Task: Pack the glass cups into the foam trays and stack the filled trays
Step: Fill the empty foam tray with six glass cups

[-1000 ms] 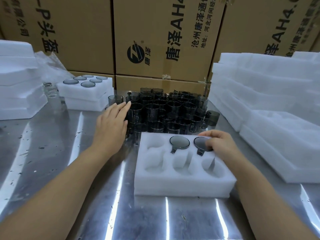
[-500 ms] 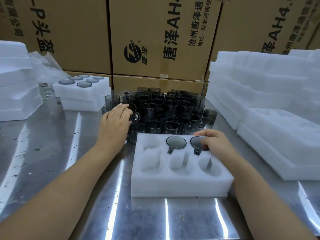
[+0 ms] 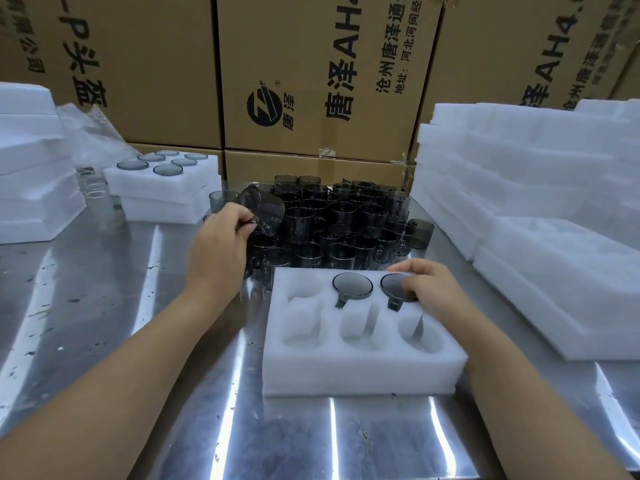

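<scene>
**While left lifts, right steadies**

As the left hand (image 3: 221, 251) pinches a glass cup (image 3: 264, 211) by its handle, tilted above the loose cups (image 3: 339, 223) at frame centre, the right hand (image 3: 431, 289) sets curled fingertips on the seated cup (image 3: 393, 287) in the upper-right pocket of the foam tray (image 3: 360, 374). Pressing or pinching is hard to tell, but it is probably bedding it down.

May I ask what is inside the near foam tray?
The middle cup and the right cup, partly under the right hand, sit in the back row; four pockets are empty.

Bare left hand (image 3: 216, 251) and right hand (image 3: 433, 289), bare forearms (image 3: 121, 358) running to the frame's edge.
</scene>
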